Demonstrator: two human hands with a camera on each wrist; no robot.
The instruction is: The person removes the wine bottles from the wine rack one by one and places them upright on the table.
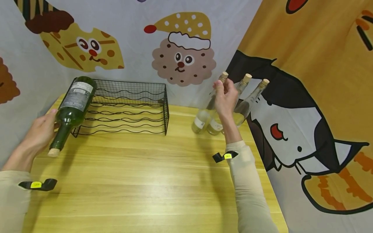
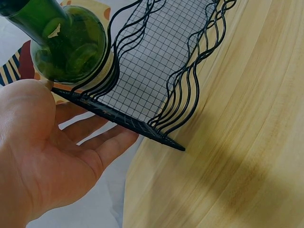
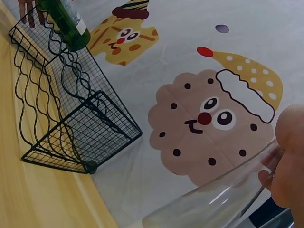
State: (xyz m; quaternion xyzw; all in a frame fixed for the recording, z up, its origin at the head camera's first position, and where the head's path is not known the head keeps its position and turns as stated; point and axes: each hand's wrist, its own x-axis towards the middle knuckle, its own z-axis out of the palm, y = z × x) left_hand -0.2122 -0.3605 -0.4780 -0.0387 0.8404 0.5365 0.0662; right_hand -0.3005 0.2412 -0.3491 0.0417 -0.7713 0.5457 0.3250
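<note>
A green wine bottle (image 1: 76, 97) with a cork and a pale label lies on the top tier at the left end of a black wire wine rack (image 1: 128, 124), its neck jutting toward the front. My left hand (image 1: 39, 132) is at the rack's left end beside the bottle; in the left wrist view its extended fingers (image 2: 114, 142) rest along the outside of the end panel. With my right hand (image 1: 225, 100) I grip the neck of a corked clear glass bottle (image 1: 199, 121), which stands tilted at the right.
Two more corked clear bottles (image 1: 215, 124) (image 1: 246, 106) stand close behind and right of the gripped one. The wooden table (image 1: 140, 174) meets a cartoon-printed cloth backdrop (image 1: 131, 38) at the back and on the right. The rack stands near the back edge.
</note>
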